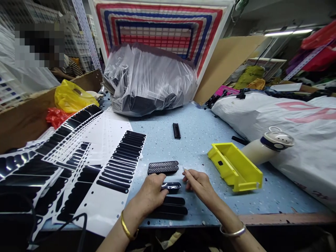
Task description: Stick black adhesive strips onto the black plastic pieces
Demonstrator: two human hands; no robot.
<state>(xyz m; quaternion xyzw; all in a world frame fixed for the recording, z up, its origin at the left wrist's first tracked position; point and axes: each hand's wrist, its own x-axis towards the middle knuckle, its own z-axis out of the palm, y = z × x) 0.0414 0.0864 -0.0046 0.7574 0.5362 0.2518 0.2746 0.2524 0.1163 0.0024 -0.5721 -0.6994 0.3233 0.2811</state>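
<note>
Far left: white backing sheets bearing rows of glossy black oblong stickers (117, 162), fanned in overlapping layers across the pale blue speckled worktop (199, 147). They lie close beside the left hand, probably so a sticker can be taken without a long reach. Behind them, a crumpled yellow plastic bag (70, 96) and a red plastic bag (55, 117) sit against a brown cardboard wall.

Centre back: a large clear plastic sack of dark parts (149, 80), resting on the worktop, well apart from the hands. In front of it, a small black ribbed bar (176, 131) lies alone.

Centre front: a black perforated oblong plate (163, 167) lies flat, just beyond the hands. The left hand (152, 192), gold bangle at the wrist, is curled with fingers together, pressing down on a small glossy black oblong piece (172, 186), apparently to steady it. Beneath and nearer the edge lie two further black oblong pieces (172, 206), side by side.

The right hand (199, 183), silver bangle at the wrist, is pinched shut, thumb and forefinger together on a thin pointed tool (183, 170); what kind of tool cannot be told. Its tip stands just above the right end of the held piece.

Right: an open yellow plastic tray (235, 168), set at an angle, near the right hand. Beside it, a white bottle with a silver and dark blue cap (267, 145) lies on its side against a large white sack with pink print (288, 115).
</note>
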